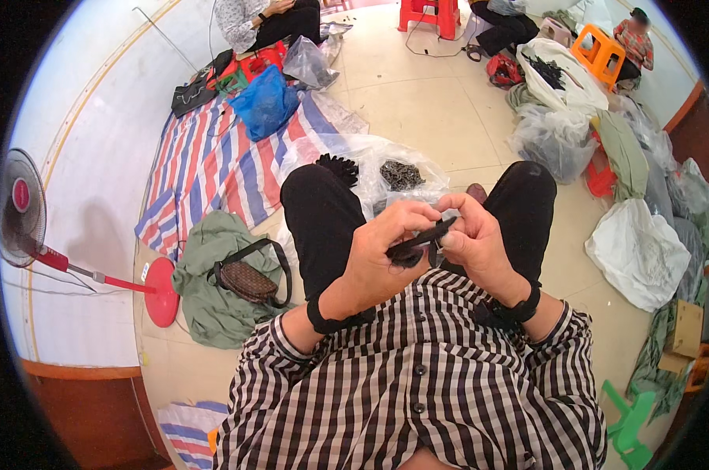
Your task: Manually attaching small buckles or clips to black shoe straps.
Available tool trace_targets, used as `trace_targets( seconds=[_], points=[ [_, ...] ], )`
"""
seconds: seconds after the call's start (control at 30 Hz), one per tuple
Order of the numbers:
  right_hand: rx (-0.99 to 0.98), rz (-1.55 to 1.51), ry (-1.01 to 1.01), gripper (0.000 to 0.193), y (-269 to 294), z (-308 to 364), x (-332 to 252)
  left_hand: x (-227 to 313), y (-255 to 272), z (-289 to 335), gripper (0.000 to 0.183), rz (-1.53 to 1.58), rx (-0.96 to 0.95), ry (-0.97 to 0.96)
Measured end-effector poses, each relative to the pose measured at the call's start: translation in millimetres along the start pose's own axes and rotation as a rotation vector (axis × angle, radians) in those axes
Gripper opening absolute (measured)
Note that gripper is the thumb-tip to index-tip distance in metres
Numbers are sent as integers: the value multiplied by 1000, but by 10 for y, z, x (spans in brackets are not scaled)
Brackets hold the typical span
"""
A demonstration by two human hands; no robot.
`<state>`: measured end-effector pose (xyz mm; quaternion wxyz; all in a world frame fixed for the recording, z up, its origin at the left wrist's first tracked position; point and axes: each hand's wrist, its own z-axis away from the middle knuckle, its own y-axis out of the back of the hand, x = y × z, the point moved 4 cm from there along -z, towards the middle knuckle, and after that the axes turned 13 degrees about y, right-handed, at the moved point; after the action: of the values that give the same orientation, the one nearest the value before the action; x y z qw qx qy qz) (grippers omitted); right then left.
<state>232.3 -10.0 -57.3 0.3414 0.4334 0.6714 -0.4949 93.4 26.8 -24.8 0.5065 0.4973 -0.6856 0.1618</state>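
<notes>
Above my lap, both hands are closed on a narrow black strip [422, 238], which looks soft, like fabric or webbing. My left hand [374, 244] grips its lower end, with the fingers curled round it. At the upper right end, the fingertips of my right hand [479, 243] pinch the strip; a small dark piece hangs below them, too small to name. Beyond my knees a clear plastic bag [417, 153] lies spread on the floor. On it sit a bunch of black strips [339, 168] and a heap of small dark metallic-looking pieces [401, 175].
A red-based fan [162, 294] stands at the left, near a green cloth [202, 301] and a brown bag [248, 280]. A striped sheet [205, 168] carries a blue bag [266, 104]. White sacks [640, 254] and an orange stool [597, 55] line the right. Several people sit at the back.
</notes>
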Motion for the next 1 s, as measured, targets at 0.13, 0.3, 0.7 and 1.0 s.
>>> trace_targets(
  seconds=[0.13, 0.3, 0.7, 1.0],
  points=[
    [-18, 171, 167, 32, 30, 52, -8, 9, -2, 36, 28, -35, -52, -19],
    [-19, 356, 260, 32, 6, 84, -78, 13, -8, 56, 30, 6, 3, -71],
    [0, -17, 71, 18, 20, 47, 60, -91, -52, 84, 12, 293, -152, 480],
    [-12, -24, 66, 14, -5, 21, 99, -161, -46, 130, 9, 524, -83, 678]
  ],
)
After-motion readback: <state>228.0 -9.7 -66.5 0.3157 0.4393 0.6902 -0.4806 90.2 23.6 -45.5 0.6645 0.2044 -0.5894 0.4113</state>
